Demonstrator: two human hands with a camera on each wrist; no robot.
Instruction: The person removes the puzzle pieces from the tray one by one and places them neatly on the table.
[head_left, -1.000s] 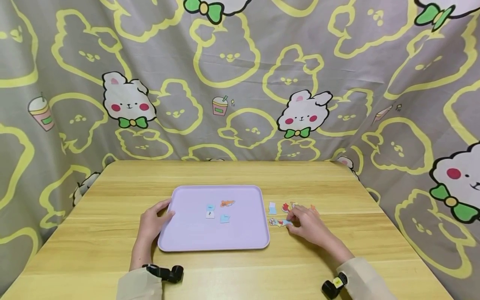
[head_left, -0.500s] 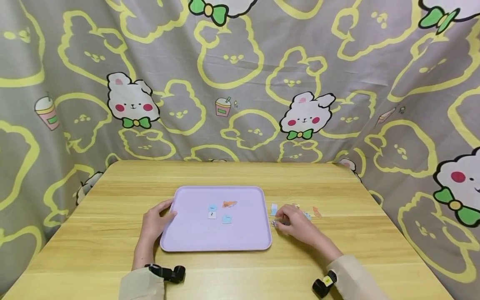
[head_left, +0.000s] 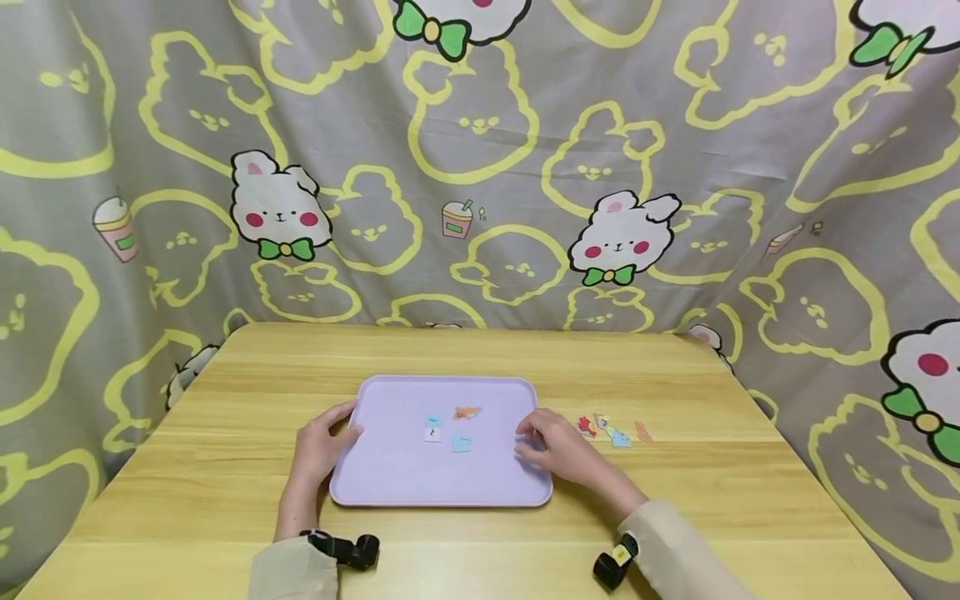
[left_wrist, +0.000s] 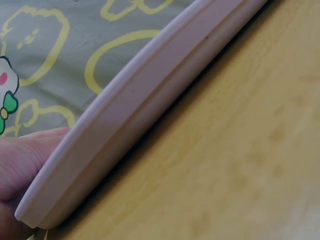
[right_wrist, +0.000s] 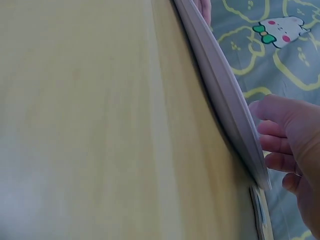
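Right hand (head_left: 553, 446), curled, has moved over tray (head_left: 435, 483), grasp unclear; left hand (head_left: 319, 446) grips it, cutouts (head_left: 461, 444) between.

Left hand (head_left: 319, 442) thumb-out, right hand (head_left: 558, 446) (fingers (right_wrist: 277, 145) bent)

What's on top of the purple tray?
An orange piece plus pale blue and white pieces lie on the tray. The right hand covers part of its right side, so anything under there is hidden.

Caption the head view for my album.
Left fingers hold a lilac tray of colourful cutouts; right fingers reach over its right edge.
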